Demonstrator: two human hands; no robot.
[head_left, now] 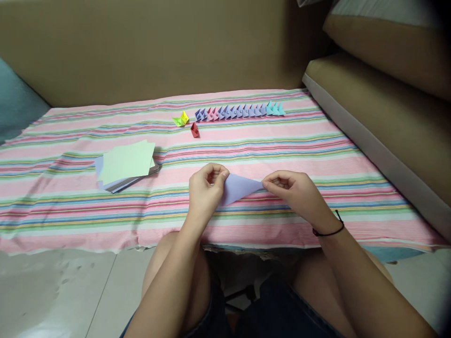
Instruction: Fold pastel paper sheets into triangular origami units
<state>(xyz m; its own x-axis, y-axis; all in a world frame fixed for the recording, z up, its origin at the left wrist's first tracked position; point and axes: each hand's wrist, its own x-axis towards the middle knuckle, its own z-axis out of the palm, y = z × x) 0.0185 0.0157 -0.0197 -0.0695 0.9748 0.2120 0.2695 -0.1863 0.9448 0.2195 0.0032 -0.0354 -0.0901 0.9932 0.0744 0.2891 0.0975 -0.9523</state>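
Note:
A lilac sheet of paper (239, 188), folded into a triangle, is held just above the striped cloth (282, 155). My left hand (204, 190) pinches its left corner with curled fingers. My right hand (296, 192), with a black cord at the wrist, pinches the pointed right tip. A stack of coloured paper squares (125, 164), pale green on top, lies to the left of my left hand.
A row of several small folded paper boats (239, 111) in purple, pink and turquoise lines the far side, with a yellow boat (181, 119) and a red boat (194, 129) beside it. Brown cushions (380, 112) rise at the right. My knees and pale floor tiles (70, 291) are below.

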